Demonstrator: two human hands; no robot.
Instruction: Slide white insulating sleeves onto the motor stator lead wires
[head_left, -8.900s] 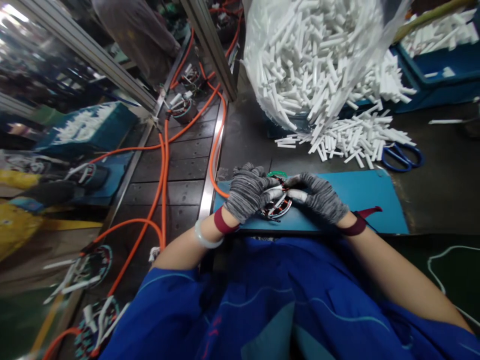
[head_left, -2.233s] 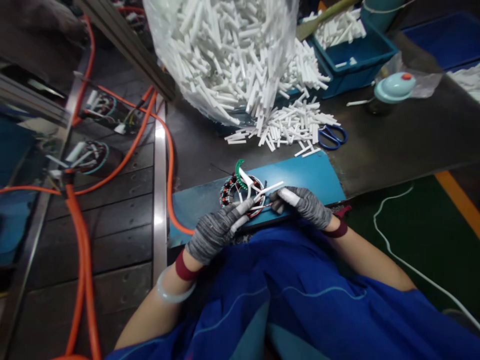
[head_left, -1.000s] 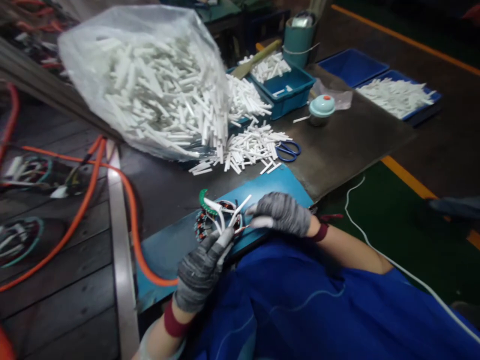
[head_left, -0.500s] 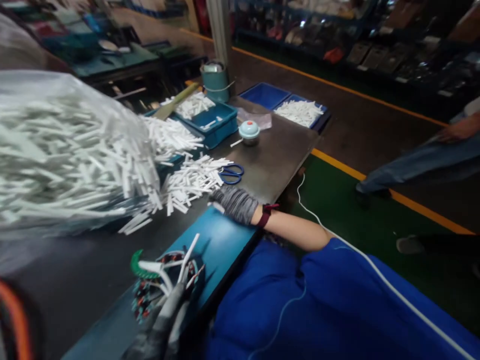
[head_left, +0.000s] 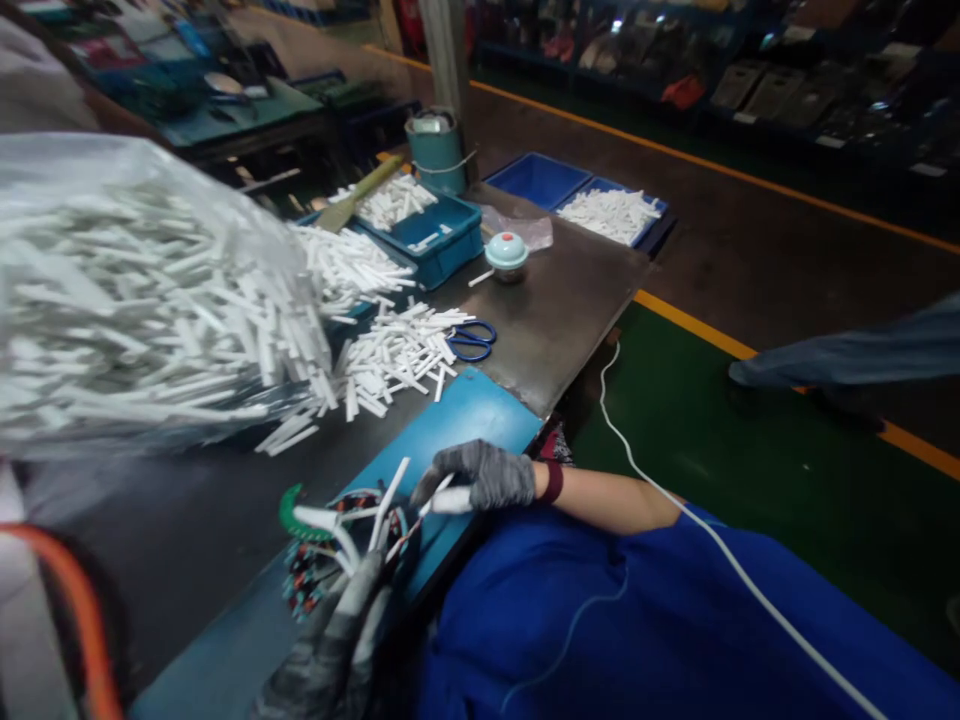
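Observation:
A ring-shaped wound motor stator (head_left: 301, 588) with copper and light-blue parts lies on the blue board (head_left: 491, 415) at the bench's near edge. A green curved piece (head_left: 289, 514) and white sleeves (head_left: 390, 495) stick up from it. My left hand (head_left: 330, 635), in a grey glove, grips the stator's near side, with its fingers by a thin wire (head_left: 405, 541). Gloved as well, my right hand (head_left: 480, 476) pinches a short white sleeve (head_left: 445, 486) between thumb and fingers, close to the wire's tip. Whether the sleeve touches the wire I cannot tell.
Beyond the board lie a heap of white sleeves (head_left: 401, 350), blue-handled scissors (head_left: 472, 342) and a round lidded container (head_left: 506, 257). A large plastic bag of sleeves (head_left: 150, 300) fills the left. Blue bins (head_left: 536, 185) stand behind. A white cable (head_left: 626, 445) hangs at right.
My right hand has come from the sleeve heap back towards me, bringing a white sleeve to the stator's wire. My left hand stays on the stator. A person's leg at right has shifted.

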